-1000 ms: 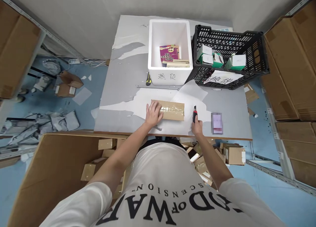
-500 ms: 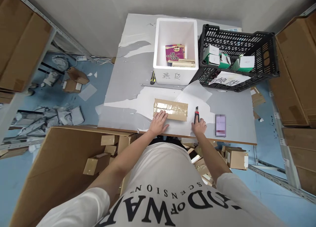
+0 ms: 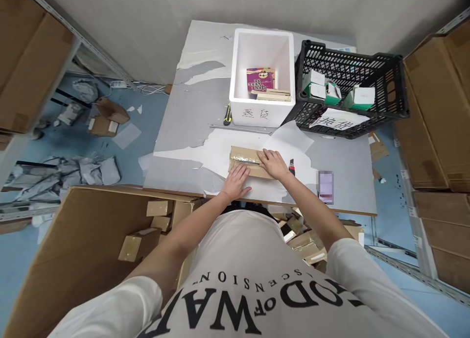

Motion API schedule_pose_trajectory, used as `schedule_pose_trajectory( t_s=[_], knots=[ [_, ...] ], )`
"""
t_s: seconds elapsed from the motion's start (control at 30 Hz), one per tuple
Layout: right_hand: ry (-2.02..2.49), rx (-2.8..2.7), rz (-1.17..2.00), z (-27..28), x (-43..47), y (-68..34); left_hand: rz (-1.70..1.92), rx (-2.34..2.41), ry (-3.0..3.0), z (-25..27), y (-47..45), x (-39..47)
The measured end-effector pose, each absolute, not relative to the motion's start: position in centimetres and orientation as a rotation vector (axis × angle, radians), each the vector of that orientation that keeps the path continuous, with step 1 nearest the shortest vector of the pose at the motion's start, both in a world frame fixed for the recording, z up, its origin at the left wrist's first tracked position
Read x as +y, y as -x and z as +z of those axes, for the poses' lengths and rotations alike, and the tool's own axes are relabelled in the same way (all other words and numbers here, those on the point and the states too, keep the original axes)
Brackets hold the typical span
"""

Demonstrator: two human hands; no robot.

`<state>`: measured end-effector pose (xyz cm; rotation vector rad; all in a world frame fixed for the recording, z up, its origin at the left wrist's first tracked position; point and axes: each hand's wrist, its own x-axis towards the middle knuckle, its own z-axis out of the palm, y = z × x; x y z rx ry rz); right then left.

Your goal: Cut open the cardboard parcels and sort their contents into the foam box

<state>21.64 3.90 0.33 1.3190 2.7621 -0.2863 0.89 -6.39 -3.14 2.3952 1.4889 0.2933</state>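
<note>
A small cardboard box (image 3: 244,155) with shiny tape lies flat on the white paper near the table's front edge. A dark slit runs along its top seam. My left hand (image 3: 237,181) holds down its near left side, fingers bent over the top and thumb out to the right. My right hand (image 3: 272,164) grips its right part, fingers across the top by the seam; the thumb is hidden. Right of the box lies a red and black utility knife (image 3: 292,167), its lower part hidden behind my right forearm.
Behind the box stand a white foam box (image 3: 261,115) with books and a black crate (image 3: 385,103) holding green-and-white cartons. A yellow utility knife (image 3: 227,115) lies beside the foam box, a phone (image 3: 325,186) at the right. A big open carton (image 3: 91,230) stands below left.
My right hand has let go of the red and black utility knife, leaving it on the table, and moved left onto the box. The box's seam now gapes slightly. My left hand stays put.
</note>
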Motion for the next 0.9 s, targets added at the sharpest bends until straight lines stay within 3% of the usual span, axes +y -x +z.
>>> schedule_pose_trajectory(
  t_s=[0.17,0.43,0.6,0.9],
  knots=[
    [-1.267,2.736,-0.235,0.4,4.5,-21.7,0.284,1.483,-2.402,-3.3,-0.6,-6.3],
    [-1.380,2.535,-0.500,3.5,8.6,-21.8,0.221,1.440,-2.434,-3.0,-0.3,-6.7],
    [-1.760,2.389,-0.513,3.3,10.6,-22.0,0.209,1.446,-2.438,-3.1,-0.2,-6.7],
    [-2.262,2.329,-0.249,-0.2,8.9,-19.3,0.216,1.379,-2.477,-3.2,0.3,-6.1]
  ],
)
